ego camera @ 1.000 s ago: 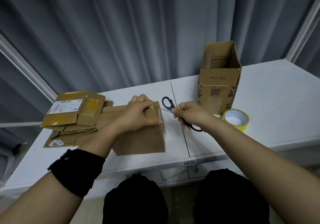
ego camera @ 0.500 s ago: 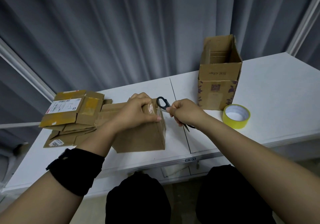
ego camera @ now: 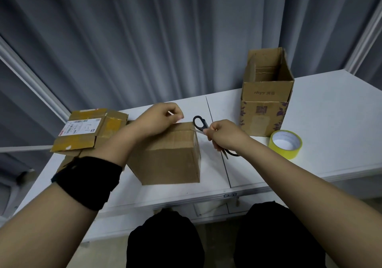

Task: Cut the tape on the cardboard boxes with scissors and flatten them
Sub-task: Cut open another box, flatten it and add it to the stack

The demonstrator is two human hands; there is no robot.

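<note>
1. Where the white worktop (ego camera: 330,123) ends at the far left, a stack of flattened boxes (ego camera: 88,131) lies. The top one carries a white shipping label and patches of yellowish tape.
2. Coming in from the near left, a forearm with a black wristband (ego camera: 88,180) crosses the stack. Its left hand (ego camera: 159,118) sits over the far top edge of the closed box (ego camera: 169,160), fingers curled, and thumb and fingertips pinch a pale strip (ego camera: 180,119) just above the cardboard.
3. That closed box stands upright mid-worktop, toward the near edge, and the forearm hides its left side.
4. Just right of it are the black-handled scissors (ego camera: 199,122), spread open. The right hand (ego camera: 223,135) is wrapped tight round their middle, with one handle loop showing beyond the fist and the other nearer.
5. One grey blade reaches left to the box's top right edge — I cannot tell whether it touches the cardboard.
6. Farther right and farther back, apart from the hands, a taller open box (ego camera: 266,102) stands with its flaps up and a purple leaf print low on its front.
7. A yellow tape roll (ego camera: 286,143) lies flat just near-right of the open box.
8. A grey curtain (ego camera: 165,29) hangs behind the worktop.
</note>
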